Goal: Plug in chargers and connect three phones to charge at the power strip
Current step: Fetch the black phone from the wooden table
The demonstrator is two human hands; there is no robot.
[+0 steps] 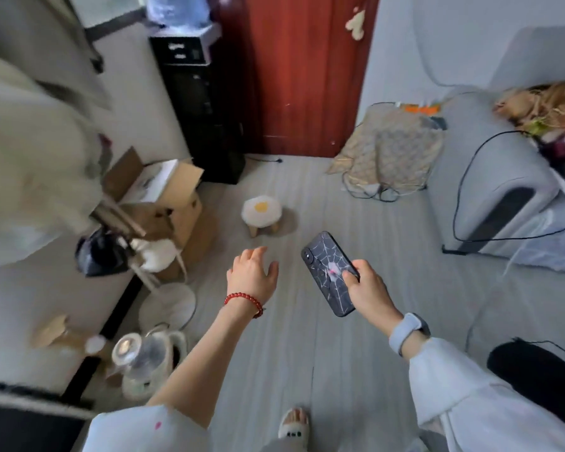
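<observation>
A pale striped floor runs to a red door, with a small stool in the middle, cardboard boxes on the left and a grey sofa draped with a black cable on the right. The right hand reaches forward gripping a phone in a cobweb-patterned case, back up, above the floor. The left hand, with a red bracelet, is stretched out empty, fingers relaxed.

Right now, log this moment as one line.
right hand: holds phone | left hand: open, empty | no cable on phone | person standing | cables on floor by door
</observation>
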